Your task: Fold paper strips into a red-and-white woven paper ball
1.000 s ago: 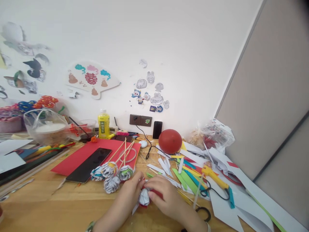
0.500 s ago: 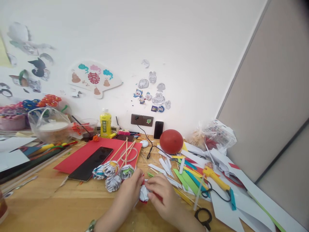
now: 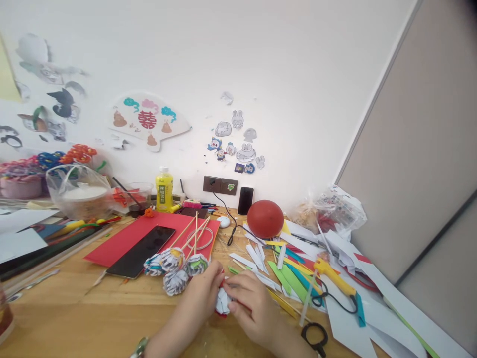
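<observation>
Between my two hands is a white and red paper flower [image 3: 222,301], its petals partly covered by my fingers. My left hand [image 3: 203,288] is closed around its left side. From the right, my right hand [image 3: 250,303] pinches the flower's edge with thumb and fingers. Just left of my left hand lie several finished-looking paper flowers [image 3: 176,282] on wooden sticks [image 3: 196,236], their heads toward me. The sticks rest across red paper [image 3: 122,236].
A black tablet-like slab [image 3: 141,252] lies on the red paper. To the right are paper strips [image 3: 294,281], a yellow glue gun [image 3: 335,278] with its cord, and black-handled scissors [image 3: 315,337]. Farther back stand a red balloon [image 3: 265,219], a phone [image 3: 245,200] and a yellow bottle [image 3: 164,190].
My right hand's fingers have shifted slightly on the paper flower. The whole view has moved a little; both hands stay in the same place on the flower.
</observation>
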### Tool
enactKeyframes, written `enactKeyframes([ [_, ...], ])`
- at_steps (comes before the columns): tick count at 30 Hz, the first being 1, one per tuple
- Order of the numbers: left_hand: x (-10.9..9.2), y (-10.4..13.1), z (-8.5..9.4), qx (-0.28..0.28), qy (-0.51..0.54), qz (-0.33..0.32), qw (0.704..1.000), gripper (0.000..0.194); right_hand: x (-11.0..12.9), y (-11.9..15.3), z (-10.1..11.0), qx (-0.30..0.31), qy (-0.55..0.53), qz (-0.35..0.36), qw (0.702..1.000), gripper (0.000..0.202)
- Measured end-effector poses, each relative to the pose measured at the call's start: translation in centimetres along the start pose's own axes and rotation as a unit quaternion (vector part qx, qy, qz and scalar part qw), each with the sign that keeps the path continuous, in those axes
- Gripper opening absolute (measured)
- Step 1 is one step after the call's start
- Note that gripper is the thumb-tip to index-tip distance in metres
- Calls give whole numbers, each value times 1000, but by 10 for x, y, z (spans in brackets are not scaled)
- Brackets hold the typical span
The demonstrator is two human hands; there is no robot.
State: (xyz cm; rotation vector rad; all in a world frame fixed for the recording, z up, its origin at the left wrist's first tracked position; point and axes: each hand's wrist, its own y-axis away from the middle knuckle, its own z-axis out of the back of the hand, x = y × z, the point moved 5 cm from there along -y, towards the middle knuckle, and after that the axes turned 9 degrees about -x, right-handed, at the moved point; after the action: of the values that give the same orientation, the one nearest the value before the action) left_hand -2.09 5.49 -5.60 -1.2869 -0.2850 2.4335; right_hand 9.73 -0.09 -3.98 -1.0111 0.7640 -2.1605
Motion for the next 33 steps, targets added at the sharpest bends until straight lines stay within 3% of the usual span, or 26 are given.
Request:
enactKeyframes([
  [5, -1, 1, -2, -2, 19, -3, 1000, 16, 1, 1, -1, 44, -2, 43, 998, 32],
  [12, 1, 3, -5, 18, 26, 2, 999, 14, -2, 3, -1, 38, 14, -9, 999, 27],
  [20, 2, 0, -2, 5, 35, -4, 999, 16, 7, 0, 2, 71, 30, 63, 995, 35],
  [33, 9, -1, 0, -40, 28, 6, 999, 19, 7, 0, 3, 55, -11, 5, 998, 42],
])
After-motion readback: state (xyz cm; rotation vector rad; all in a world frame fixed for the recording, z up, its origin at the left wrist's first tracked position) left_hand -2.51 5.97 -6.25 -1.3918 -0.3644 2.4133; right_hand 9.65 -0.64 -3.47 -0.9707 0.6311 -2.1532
